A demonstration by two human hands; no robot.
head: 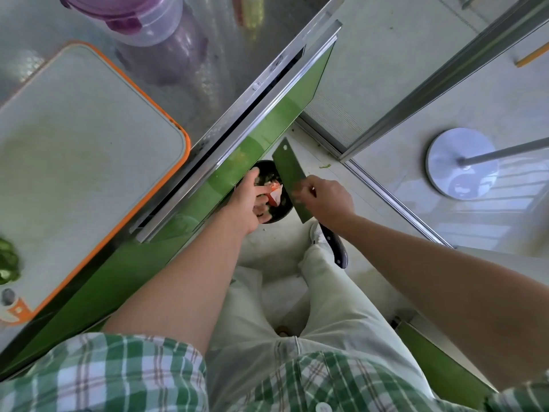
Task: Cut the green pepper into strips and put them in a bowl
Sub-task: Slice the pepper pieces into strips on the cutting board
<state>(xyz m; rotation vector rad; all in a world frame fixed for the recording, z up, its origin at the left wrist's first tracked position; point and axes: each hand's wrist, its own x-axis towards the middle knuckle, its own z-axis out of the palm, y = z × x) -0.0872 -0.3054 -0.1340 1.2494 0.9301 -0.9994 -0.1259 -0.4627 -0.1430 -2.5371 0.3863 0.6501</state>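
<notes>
Hands are down low at the middle of the frame, both over a dark bin [277, 214] that sits on the floor against the green cabinet front [267, 123]. Left hand [248, 203] reaches over the bin's rim, fingers [263, 190] stretched out and loosely spread, with the forefinger pointing toward a scrap of orange and white wrapping [274, 194] lying in there; whether it touches the scrap, I cannot tell. Green bits show inside the bin beneath it, too small to name. Right hand [328, 200] is closed around a cleaver [292, 181], gripping it up at the back of the blade, with the dark handle [335, 246] poking out below the wrist. The wide blade is tilted over the bin's right edge, tip toward the upper part of the frame.

Up on the bench at the left, a pale cutting board [86, 150] with an orange rim takes up most of the space, its surface bare apart from a heap of cut green pepper [9, 261] right at the left edge of the frame. Behind the board, at the top left, stands a clear tub [142, 22] with a purple lid. One small green scrap [325, 166] lies on the floor to the right of the cleaver tip. A round white stand base [462, 163] sits at the right. No bowl can be made out from this angle.
</notes>
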